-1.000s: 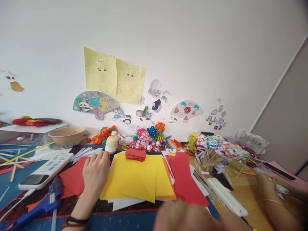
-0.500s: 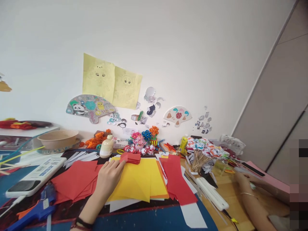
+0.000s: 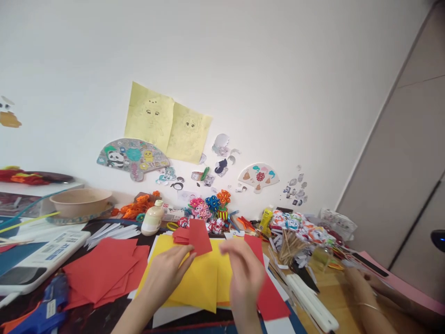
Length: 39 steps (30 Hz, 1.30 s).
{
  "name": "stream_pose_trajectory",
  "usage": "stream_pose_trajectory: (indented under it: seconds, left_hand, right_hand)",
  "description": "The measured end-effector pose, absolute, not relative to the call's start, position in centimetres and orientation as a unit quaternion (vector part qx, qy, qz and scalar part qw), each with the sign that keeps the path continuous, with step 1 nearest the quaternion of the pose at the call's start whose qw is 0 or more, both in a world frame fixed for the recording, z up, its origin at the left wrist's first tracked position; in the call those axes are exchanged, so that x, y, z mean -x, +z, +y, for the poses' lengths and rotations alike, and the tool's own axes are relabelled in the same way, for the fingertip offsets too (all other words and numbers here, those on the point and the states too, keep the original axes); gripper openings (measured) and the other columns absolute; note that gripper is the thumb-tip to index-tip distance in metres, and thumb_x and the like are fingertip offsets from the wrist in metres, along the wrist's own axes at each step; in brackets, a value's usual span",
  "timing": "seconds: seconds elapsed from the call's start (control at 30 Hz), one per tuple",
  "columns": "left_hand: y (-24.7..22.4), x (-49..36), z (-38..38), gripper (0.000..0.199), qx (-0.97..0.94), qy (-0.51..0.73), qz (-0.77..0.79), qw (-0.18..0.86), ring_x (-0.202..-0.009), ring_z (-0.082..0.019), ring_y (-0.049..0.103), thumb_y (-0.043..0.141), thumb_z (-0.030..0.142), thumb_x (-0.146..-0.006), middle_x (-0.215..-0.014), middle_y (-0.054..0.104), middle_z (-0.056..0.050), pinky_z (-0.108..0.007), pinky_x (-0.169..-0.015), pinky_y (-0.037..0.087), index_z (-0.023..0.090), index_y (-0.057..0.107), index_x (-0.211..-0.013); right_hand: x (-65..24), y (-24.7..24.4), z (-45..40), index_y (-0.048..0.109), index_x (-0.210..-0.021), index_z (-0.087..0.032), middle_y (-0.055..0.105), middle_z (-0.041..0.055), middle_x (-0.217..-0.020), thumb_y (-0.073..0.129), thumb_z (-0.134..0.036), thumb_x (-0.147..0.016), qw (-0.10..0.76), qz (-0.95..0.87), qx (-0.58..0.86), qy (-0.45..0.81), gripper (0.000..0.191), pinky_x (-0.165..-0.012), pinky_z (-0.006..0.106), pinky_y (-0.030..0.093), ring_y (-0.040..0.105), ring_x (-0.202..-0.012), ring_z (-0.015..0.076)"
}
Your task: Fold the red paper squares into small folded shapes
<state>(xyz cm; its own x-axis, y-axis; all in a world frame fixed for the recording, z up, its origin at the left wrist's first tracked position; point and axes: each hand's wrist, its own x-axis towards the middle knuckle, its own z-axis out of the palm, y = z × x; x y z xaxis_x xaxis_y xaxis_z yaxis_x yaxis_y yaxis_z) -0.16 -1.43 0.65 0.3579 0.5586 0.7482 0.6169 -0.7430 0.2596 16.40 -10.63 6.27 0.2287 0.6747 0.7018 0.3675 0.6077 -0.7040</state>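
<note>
at lower centre, the left hand (image 3: 168,269) pinches a red card (image 3: 200,237) over yellow sheets (image 3: 200,280); the blurred right hand (image 3: 246,271) curls nearby; cannot tell whether its fingertips meet

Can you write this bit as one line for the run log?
left hand: holds red card | right hand: beside card, apart | below hands: yellow paper | farther back: bottle

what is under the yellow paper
White paper sticks out past the near edge of the yellow paper. The yellow paper covers the rest, so I can't tell how many sheets lie below.
</note>
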Motion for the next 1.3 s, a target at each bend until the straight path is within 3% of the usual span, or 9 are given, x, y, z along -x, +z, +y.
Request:
stream_pose_trajectory:
  seconds: [0.13,0.27,0.37,0.47,0.63,0.73,0.83,1.0,1.3]
  left_hand:
    - [1.0,0.6,-0.9,0.021,0.763,-0.478,-0.433,-0.05,-0.08,-0.017,0.065,0.045,0.035,-0.088,-0.09,0.071,-0.002,-0.023,-0.062,0.043,0.026,0.064,-0.093]
    - [0.7,0.7,-0.1,0.023,0.753,-0.467,-0.433,-0.164,-0.076,-0.016,0.064,0.046,0.032,-0.085,-0.087,0.069,-0.001,-0.023,-0.061,0.044,0.025,0.058,-0.103]
    - [-0.1,0.5,0.7,0.039,0.734,-0.462,-0.442,-0.228,-0.071,-0.017,0.064,0.047,0.033,-0.084,-0.078,0.067,0.0,-0.025,-0.062,0.044,0.022,0.046,-0.121]
    - [-0.9,0.4,1.2,0.038,0.724,-0.434,-0.468,-0.261,-0.07,-0.018,0.063,0.049,0.038,-0.083,-0.076,0.067,0.0,-0.026,-0.063,0.044,0.019,0.05,-0.115]
    - [-1.0,0.5,0.6,0.02,0.755,-0.39,-0.525,-0.03,-0.067,-0.018,0.06,0.044,0.031,-0.087,-0.073,0.064,-0.002,-0.025,-0.057,0.037,0.019,0.059,-0.088]
    - [-0.8,0.5,-0.2,0.022,0.773,-0.378,-0.488,0.149,-0.075,-0.019,0.058,0.04,0.021,-0.09,-0.08,0.064,-0.006,-0.029,-0.065,0.038,0.018,0.061,-0.095]
    - [-0.8,0.2,-0.6,0.028,0.805,-0.321,-0.444,0.229,-0.078,-0.021,0.057,0.04,0.01,-0.087,-0.085,0.064,-0.008,-0.032,-0.068,0.039,0.015,0.06,-0.105]
    - [-1.1,-0.9,-0.9,0.051,0.812,-0.316,-0.434,0.227,-0.108,-0.028,0.052,0.043,0.005,-0.079,-0.123,0.057,-0.014,-0.038,-0.086,0.04,0.013,0.046,-0.13]
    - [-2.6,-3.1,-1.7,0.081,0.778,-0.391,-0.482,0.095,-0.13,-0.028,0.037,0.04,0.003,-0.069,-0.143,0.038,-0.018,-0.044,-0.104,0.029,0.01,0.014,-0.146]
  right_hand:
    - [-17.0,3.1,-0.9,0.06,-0.111,-0.023,0.062,0.0093,-0.113,0.06,-0.043,-0.077,0.675,-0.495,0.473,0.275,0.039,-0.088,0.036,0.045,0.057,-0.104,0.0253]
    - [-17.6,-1.8,1.1,0.061,-0.11,-0.017,0.067,0.0106,-0.1,0.054,-0.056,-0.08,0.602,-0.485,0.422,0.473,0.049,-0.076,0.035,0.049,0.062,-0.092,0.0251]
    - [-17.8,-3.0,0.0,0.065,-0.1,-0.014,0.068,0.0096,-0.09,0.065,-0.055,-0.073,0.589,-0.508,0.418,0.469,0.049,-0.072,0.033,0.049,0.063,-0.085,0.0249]
    - [-18.0,-2.8,-0.5,0.067,-0.089,-0.012,0.068,0.0078,-0.083,0.069,-0.054,-0.069,0.561,-0.54,0.441,0.446,0.046,-0.067,0.031,0.048,0.061,-0.076,0.0226]
    - [-18.5,-2.7,0.1,0.067,-0.075,-0.013,0.063,0.0027,-0.065,0.068,-0.047,-0.074,0.554,-0.593,0.444,0.379,0.035,-0.055,0.024,0.042,0.055,-0.058,0.0147]
    - [-18.6,-2.5,0.0,0.064,-0.065,-0.013,0.053,-0.0011,-0.047,0.067,-0.046,-0.075,0.538,-0.599,0.461,0.373,0.035,-0.044,0.022,0.035,0.047,-0.042,0.0113]
    - [-18.0,-2.3,-0.6,0.063,-0.066,-0.012,0.057,0.002,-0.048,0.066,-0.047,-0.076,0.513,-0.61,0.432,0.423,0.037,-0.045,0.024,0.041,0.054,-0.043,0.0146]
    - [-16.4,-2.2,-1.4,0.065,-0.074,-0.012,0.062,0.0043,-0.058,0.064,-0.043,-0.079,0.51,-0.63,0.371,0.454,0.032,-0.057,0.029,0.05,0.061,-0.053,0.0178]
    - [-15.5,-1.7,-2.1,0.065,-0.075,-0.014,0.063,0.0023,-0.073,0.058,-0.013,-0.075,0.484,-0.707,0.38,0.347,0.007,-0.063,0.024,0.046,0.06,-0.069,0.0166]
